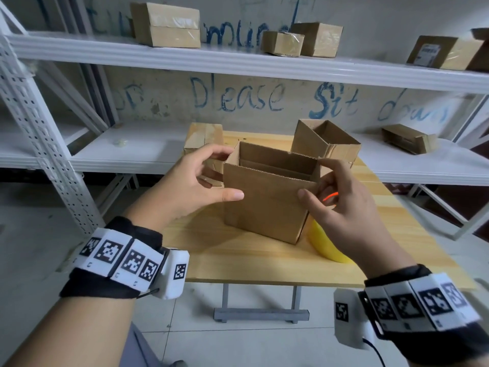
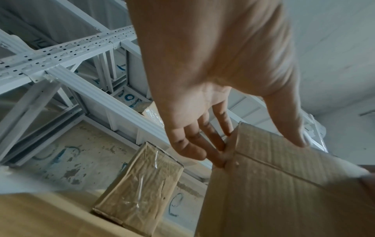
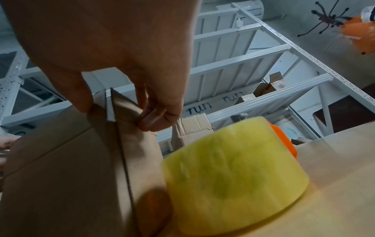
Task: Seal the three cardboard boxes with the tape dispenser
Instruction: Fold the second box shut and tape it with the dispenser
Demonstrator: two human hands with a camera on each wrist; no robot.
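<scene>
An open cardboard box (image 1: 267,205) stands mid-table with its top flaps upright. My left hand (image 1: 227,176) grips its upper left corner, thumb on the front flap and fingers against the left side flap (image 2: 231,147). At the upper right corner my right hand (image 1: 317,181) pinches the box, thumb in front and fingers curled on the right flap (image 3: 129,110). The tape dispenser (image 3: 233,176), a yellow roll on an orange body, lies on the table just right of the box and is partly hidden by my right hand in the head view.
A taped box (image 1: 203,139) stands at the wooden table's (image 1: 238,260) back left. Another open box (image 1: 325,144) is at the back right. White metal shelving (image 1: 238,59) with several more boxes runs behind the table, and tiled floor lies in front.
</scene>
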